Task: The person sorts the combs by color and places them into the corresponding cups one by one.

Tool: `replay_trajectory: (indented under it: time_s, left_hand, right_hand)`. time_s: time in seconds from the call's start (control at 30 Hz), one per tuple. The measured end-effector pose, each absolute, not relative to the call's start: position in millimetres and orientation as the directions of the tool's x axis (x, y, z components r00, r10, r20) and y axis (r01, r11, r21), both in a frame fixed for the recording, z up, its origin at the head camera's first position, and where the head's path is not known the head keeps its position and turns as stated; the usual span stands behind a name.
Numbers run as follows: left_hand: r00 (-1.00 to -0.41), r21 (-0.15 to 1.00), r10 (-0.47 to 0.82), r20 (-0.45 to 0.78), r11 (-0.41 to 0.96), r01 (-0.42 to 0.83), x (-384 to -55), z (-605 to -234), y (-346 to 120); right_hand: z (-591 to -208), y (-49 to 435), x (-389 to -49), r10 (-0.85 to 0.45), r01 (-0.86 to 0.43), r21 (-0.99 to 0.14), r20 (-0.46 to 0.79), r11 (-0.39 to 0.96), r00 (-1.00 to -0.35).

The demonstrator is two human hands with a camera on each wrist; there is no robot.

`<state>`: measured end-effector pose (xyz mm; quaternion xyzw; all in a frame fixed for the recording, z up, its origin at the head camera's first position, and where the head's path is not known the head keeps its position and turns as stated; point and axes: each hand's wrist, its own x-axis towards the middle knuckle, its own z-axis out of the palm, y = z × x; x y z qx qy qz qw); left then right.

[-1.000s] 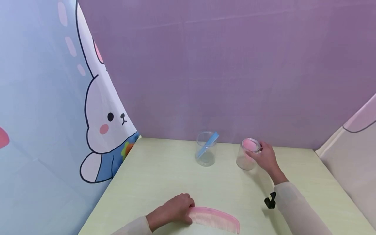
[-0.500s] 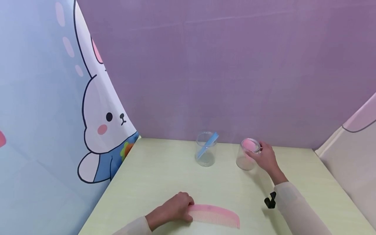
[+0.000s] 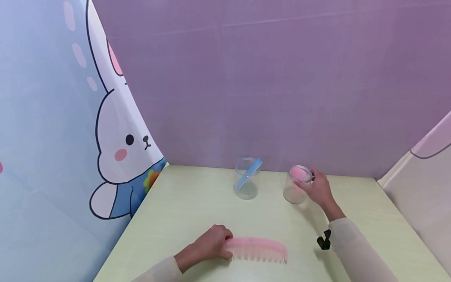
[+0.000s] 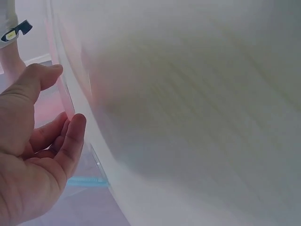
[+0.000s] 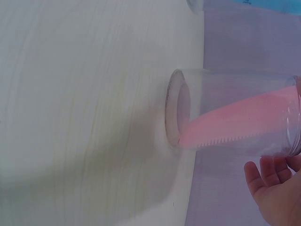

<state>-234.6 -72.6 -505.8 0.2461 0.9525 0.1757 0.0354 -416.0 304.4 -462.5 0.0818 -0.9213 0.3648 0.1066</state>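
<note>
In the head view, a pink comb [image 3: 258,248] with teeth pointing toward the table's near edge is pinched at its left end by my left hand [image 3: 213,244]. Seen from the left wrist, the thumb and fingers of that left hand [image 4: 35,155] lie either side of the comb's faint pink edge. My right hand [image 3: 318,190] grips the rim of a clear cup [image 3: 293,194] standing at the back right. Inside that cup leans another pink toothed comb [image 5: 240,122], plain in the right wrist view. The right hand's fingers [image 5: 270,174] are partly cut off there.
A second clear cup [image 3: 246,192] stands left of the gripped one, with a flat blue item [image 3: 249,173] leaning in it. The pale table [image 3: 197,196] meets a purple backdrop [image 3: 246,98]. A rabbit-print cloth [image 3: 119,156] hangs at left.
My left hand has moved a little farther from the table's near edge, taking the pink comb with it. The right hand and both cups have stayed put.
</note>
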Motion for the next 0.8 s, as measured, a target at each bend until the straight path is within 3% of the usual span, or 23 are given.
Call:
replay_trajectory:
  time_s: [0.27, 0.8]
  left_hand:
    - [-0.897, 0.381, 0.443, 0.008, 0.828, 0.412, -244.5, -503.5, -70.3]
    - [-0.917, 0.435, 0.385, 0.107, 0.811, 0.391, -269.7, -486.6, -67.8]
  right_hand:
    - [-467.0, 305.5, -421.5, -0.078, -0.237, -0.659, 0.261, 0.714, -0.962]
    - [-470.1, 305.5, -423.8, -0.073, -0.263, -0.659, 0.302, 0.704, -0.951]
